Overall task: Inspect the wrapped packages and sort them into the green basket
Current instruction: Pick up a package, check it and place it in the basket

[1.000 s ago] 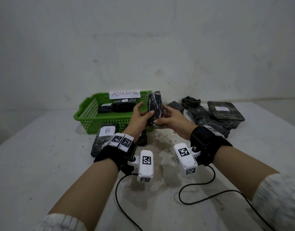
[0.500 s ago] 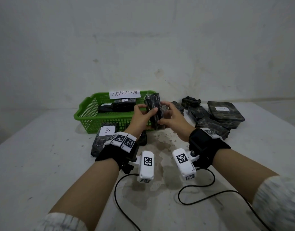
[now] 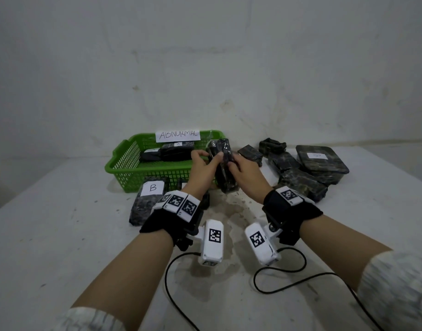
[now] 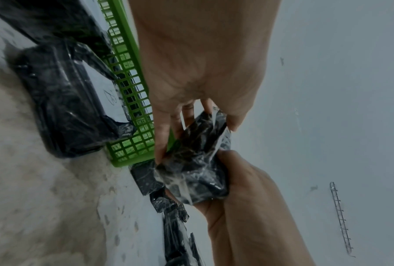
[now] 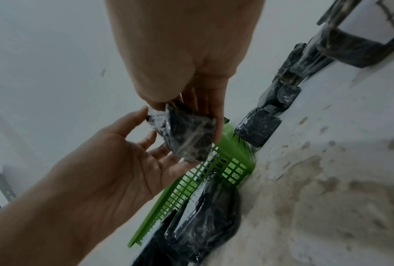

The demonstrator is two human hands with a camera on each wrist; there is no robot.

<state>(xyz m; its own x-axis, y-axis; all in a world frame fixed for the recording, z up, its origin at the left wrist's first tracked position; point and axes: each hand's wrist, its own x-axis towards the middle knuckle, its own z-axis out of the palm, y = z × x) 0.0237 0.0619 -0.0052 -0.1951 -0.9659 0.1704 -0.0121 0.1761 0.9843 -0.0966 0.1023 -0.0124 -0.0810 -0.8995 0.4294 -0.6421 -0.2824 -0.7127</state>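
A dark package wrapped in clear film (image 3: 224, 168) stands nearly upright in the air in front of the green basket's right end (image 3: 114, 166). My left hand (image 3: 206, 157) pinches its upper left side, thumb in front, fingers behind. My right hand (image 3: 237, 164) grips its right side. In the left wrist view the package (image 4: 198, 162) sits between both hands beside the basket wall (image 4: 132, 100). In the right wrist view my right fingers (image 5: 216, 115) curl round the package (image 5: 187, 135) and the left palm lies under it. The basket, labelled ABNORMAL, holds a few wrapped packages (image 3: 171, 151).
A wrapped package labelled B (image 3: 149, 201) lies in front of the basket, with a smaller dark one behind my left wrist. Several wrapped packages (image 3: 300, 183) and a flat labelled tray pack (image 3: 322, 161) lie to the right. Two cables (image 3: 277, 280) trail over the stained table.
Both hands have turned the package between them and shifted their hold on it. It stays in front of the basket's right end.
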